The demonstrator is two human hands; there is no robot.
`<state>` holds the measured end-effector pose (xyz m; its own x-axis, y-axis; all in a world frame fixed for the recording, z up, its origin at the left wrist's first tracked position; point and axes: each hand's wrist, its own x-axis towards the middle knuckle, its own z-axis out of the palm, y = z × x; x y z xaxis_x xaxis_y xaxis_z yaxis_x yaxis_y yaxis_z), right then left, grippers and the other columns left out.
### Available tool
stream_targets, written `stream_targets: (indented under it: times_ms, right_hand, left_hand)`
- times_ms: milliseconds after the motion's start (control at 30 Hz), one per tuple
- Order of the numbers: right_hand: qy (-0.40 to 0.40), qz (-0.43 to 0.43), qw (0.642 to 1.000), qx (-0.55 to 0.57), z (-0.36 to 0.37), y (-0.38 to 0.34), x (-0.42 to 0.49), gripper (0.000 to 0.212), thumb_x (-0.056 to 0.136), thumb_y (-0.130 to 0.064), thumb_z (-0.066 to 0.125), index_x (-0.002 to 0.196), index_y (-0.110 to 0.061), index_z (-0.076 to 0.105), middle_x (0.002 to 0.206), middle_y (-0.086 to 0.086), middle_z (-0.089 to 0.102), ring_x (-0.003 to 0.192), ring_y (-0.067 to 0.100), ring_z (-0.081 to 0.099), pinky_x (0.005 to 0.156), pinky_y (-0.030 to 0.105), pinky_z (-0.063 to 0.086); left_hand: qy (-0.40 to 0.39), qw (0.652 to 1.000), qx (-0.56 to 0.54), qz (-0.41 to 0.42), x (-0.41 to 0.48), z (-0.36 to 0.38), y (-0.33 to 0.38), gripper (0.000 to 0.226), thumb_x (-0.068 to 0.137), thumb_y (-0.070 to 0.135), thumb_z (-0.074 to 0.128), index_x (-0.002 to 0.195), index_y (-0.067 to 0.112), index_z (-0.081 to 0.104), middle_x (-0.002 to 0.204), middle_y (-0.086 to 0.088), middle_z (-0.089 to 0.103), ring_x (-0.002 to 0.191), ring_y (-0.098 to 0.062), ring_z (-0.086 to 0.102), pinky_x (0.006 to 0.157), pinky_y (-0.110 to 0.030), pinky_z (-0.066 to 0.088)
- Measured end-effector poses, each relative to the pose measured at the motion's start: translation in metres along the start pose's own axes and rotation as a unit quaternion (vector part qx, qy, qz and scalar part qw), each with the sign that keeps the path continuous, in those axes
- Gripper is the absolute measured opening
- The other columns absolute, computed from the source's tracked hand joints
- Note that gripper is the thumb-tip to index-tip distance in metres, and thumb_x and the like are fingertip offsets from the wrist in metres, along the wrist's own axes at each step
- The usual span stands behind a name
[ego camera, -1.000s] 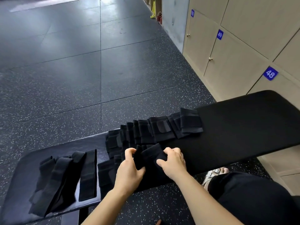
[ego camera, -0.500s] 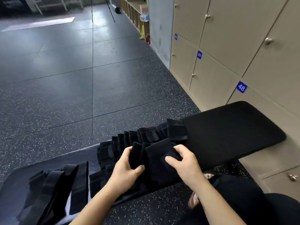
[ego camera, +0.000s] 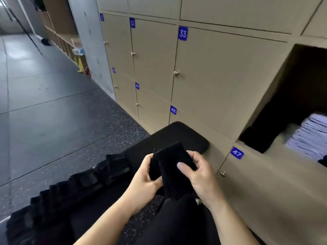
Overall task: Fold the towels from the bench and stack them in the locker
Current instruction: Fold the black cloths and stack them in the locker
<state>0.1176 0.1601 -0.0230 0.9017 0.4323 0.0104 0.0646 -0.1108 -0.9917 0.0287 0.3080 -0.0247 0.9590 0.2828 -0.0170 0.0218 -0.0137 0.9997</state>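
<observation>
Gripping towel (ego camera: 172, 161), long axis pointing away, in left hand (ego camera: 146, 177) and right hand (ego camera: 200, 175); locker (ego camera: 269, 96) opens rightward, nearer right hand.

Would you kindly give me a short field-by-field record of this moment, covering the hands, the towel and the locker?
left hand: grips the folded black towel at its left edge
right hand: grips its right side, thumb on top
bench: a row of black towels lies on it
open locker: at the right, above door 47; holds a pale folded stack
</observation>
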Motion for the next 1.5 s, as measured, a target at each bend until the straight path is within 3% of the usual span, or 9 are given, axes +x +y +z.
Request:
stream_targets:
  times_ms: [167, 333, 467, 600, 733, 933, 1133, 1267, 1500]
  right_hand:
    - [0.055, -0.022, 0.998, -0.024, -0.062, -0.004, -0.003, 0.014, 0.078, -0.026, 0.073, 0.091, -0.029, 0.067, 0.111, 0.002, 0.064, 0.099, 0.011, 0.065, 0.083, 0.028, 0.055]
    - [0.103, -0.007, 0.993, -0.059, -0.108, 0.0, -0.006, 0.033, 0.067, -0.044, 0.07, 0.097, -0.032, 0.067, 0.107, -0.001, 0.067, 0.1, 0.014, 0.065, 0.088, 0.043, 0.055]
    - [0.129, -0.006, 0.99, -0.061, -0.137, 0.002, -0.007, 0.035, 0.067, -0.043, 0.069, 0.099, -0.03, 0.067, 0.108, -0.001, 0.068, 0.099, 0.014, 0.066, 0.087, 0.042, 0.055]
    - [0.174, 0.013, 0.985, 0.005, -0.168, 0.008, -0.014, 0.029, 0.077, -0.023, 0.075, 0.104, -0.026, 0.066, 0.106, 0.0, 0.07, 0.099, 0.017, 0.068, 0.086, 0.039, 0.057]
    - [0.221, 0.022, 0.975, -0.013, -0.188, 0.024, -0.019, 0.033, 0.069, -0.034, 0.075, 0.1, -0.028, 0.066, 0.102, -0.002, 0.072, 0.098, 0.016, 0.067, 0.09, 0.04, 0.054]
    - [0.27, 0.028, 0.962, -0.033, -0.209, 0.045, -0.009, 0.019, 0.082, -0.012, 0.072, 0.093, -0.024, 0.063, 0.088, -0.004, 0.071, 0.085, 0.008, 0.067, 0.077, 0.025, 0.055]
    - [0.281, 0.052, 0.958, -0.041, -0.227, 0.066, 0.012, 0.014, 0.082, -0.01, 0.07, 0.092, -0.019, 0.066, 0.087, -0.001, 0.072, 0.084, 0.014, 0.067, 0.077, 0.029, 0.055]
    - [0.283, 0.064, 0.956, -0.047, -0.238, 0.076, 0.03, 0.01, 0.084, -0.013, 0.067, 0.091, -0.02, 0.066, 0.088, -0.003, 0.071, 0.084, 0.013, 0.066, 0.076, 0.024, 0.053]
    - [0.294, 0.069, 0.951, -0.06, -0.254, 0.089, 0.062, 0.005, 0.088, -0.013, 0.063, 0.091, -0.017, 0.061, 0.089, 0.003, 0.068, 0.081, 0.014, 0.061, 0.072, 0.023, 0.05]
  left_hand:
    - [-0.086, 0.992, -0.068, -0.058, 0.022, 0.051, 0.016, 0.062, 0.071, -0.007, 0.066, 0.123, 0.026, 0.055, 0.106, -0.006, 0.069, 0.092, -0.022, 0.068, 0.079, -0.033, 0.057]
    - [-0.129, 0.976, -0.14, -0.103, 0.036, 0.102, 0.025, 0.063, 0.072, 0.002, 0.079, 0.126, 0.022, 0.053, 0.112, -0.012, 0.07, 0.097, -0.033, 0.071, 0.077, -0.043, 0.058]
    - [-0.083, 0.978, -0.158, -0.106, 0.045, 0.143, 0.021, 0.05, 0.082, -0.001, 0.073, 0.124, 0.02, 0.055, 0.107, -0.009, 0.073, 0.096, -0.031, 0.072, 0.076, -0.044, 0.059]
    - [-0.064, 0.973, -0.19, -0.111, 0.057, 0.177, 0.022, 0.042, 0.084, 0.001, 0.072, 0.118, 0.02, 0.057, 0.1, -0.006, 0.076, 0.092, -0.029, 0.073, 0.082, -0.047, 0.058]
    - [-0.053, 0.975, -0.185, -0.115, 0.071, 0.202, 0.016, 0.043, 0.083, 0.004, 0.074, 0.118, 0.022, 0.057, 0.103, -0.004, 0.075, 0.097, -0.026, 0.072, 0.091, -0.049, 0.055]
    - [-0.075, 0.97, -0.186, -0.141, 0.088, 0.228, -0.002, 0.043, 0.082, 0.005, 0.076, 0.118, 0.02, 0.058, 0.107, -0.01, 0.074, 0.097, -0.032, 0.072, 0.092, -0.052, 0.054]
    - [-0.119, 0.958, -0.208, -0.156, 0.11, 0.238, -0.017, 0.057, 0.072, 0.001, 0.081, 0.12, 0.02, 0.057, 0.107, -0.01, 0.074, 0.098, -0.033, 0.071, 0.087, -0.049, 0.055]
    - [-0.134, 0.95, -0.222, -0.174, 0.13, 0.24, -0.033, 0.066, 0.057, 0.003, 0.065, 0.12, 0.023, 0.058, 0.114, -0.015, 0.069, 0.101, -0.037, 0.069, 0.078, -0.046, 0.057]
    - [-0.127, 0.96, -0.202, -0.148, 0.16, 0.25, -0.05, 0.062, 0.074, -0.001, 0.074, 0.124, 0.027, 0.053, 0.112, -0.005, 0.072, 0.105, -0.03, 0.069, 0.094, -0.052, 0.053]
